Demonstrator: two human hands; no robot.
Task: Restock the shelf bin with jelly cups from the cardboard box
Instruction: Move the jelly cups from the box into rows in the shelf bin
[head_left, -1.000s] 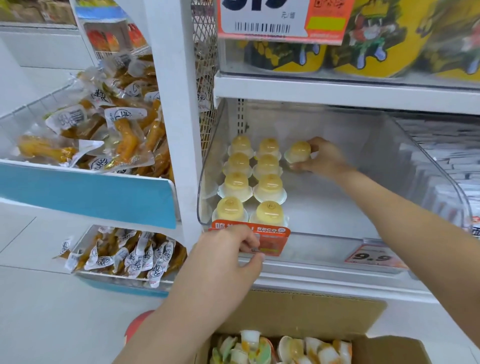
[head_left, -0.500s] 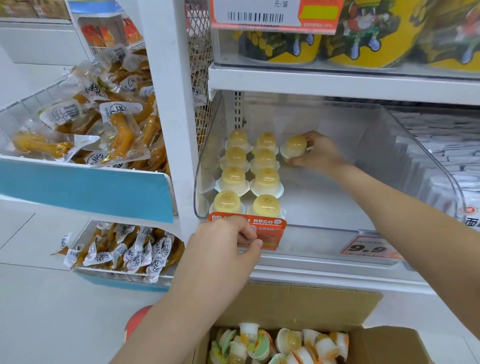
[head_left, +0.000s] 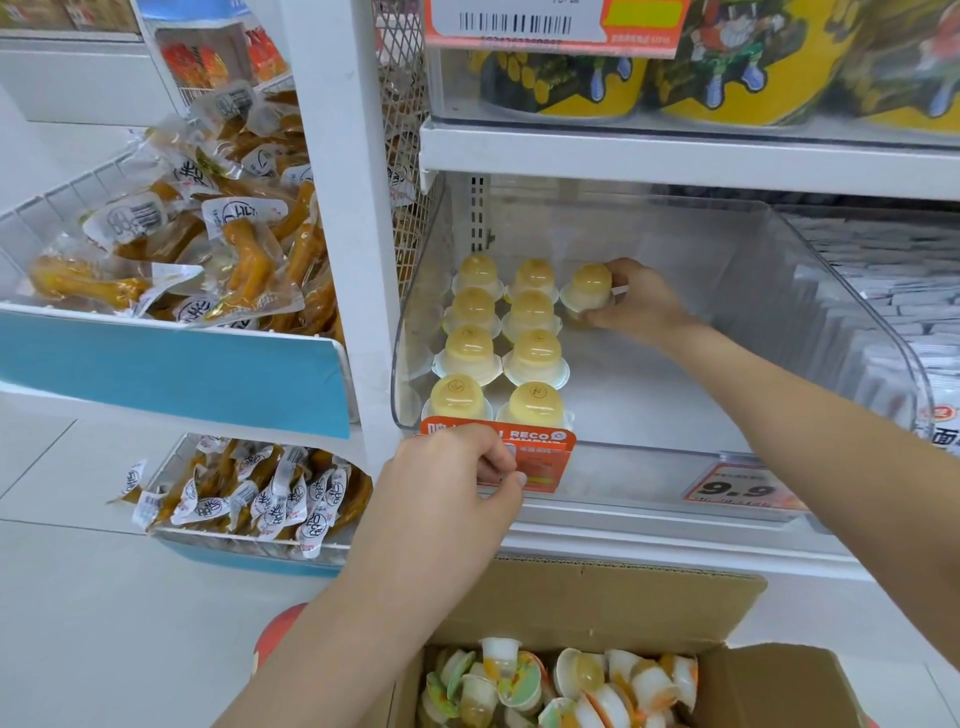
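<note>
Right hand (head_left: 641, 306) pinches a small domed yellow plastic jelly cup (head_left: 590, 289) by its sides at the clear shelf bin (head_left: 857, 291) rear; left hand (head_left: 449, 486) fingers the orange tag (head_left: 540, 457); cup likely light, slick, squashable.

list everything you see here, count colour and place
jelly cups: eight, yellow, two columns at bin's left; a ninth in right hand at back
bin: one, clear, middle shelf
box: one, brown cardboard, below shelf, holds mixed jelly cups
orange tag: one, bin's front
price tag: one, shelf edge
snack packs: many, orange-brown, left baskets
tubs: yellow, top shelf
left hand: at orange tag
right hand: holds ninth cup
</note>
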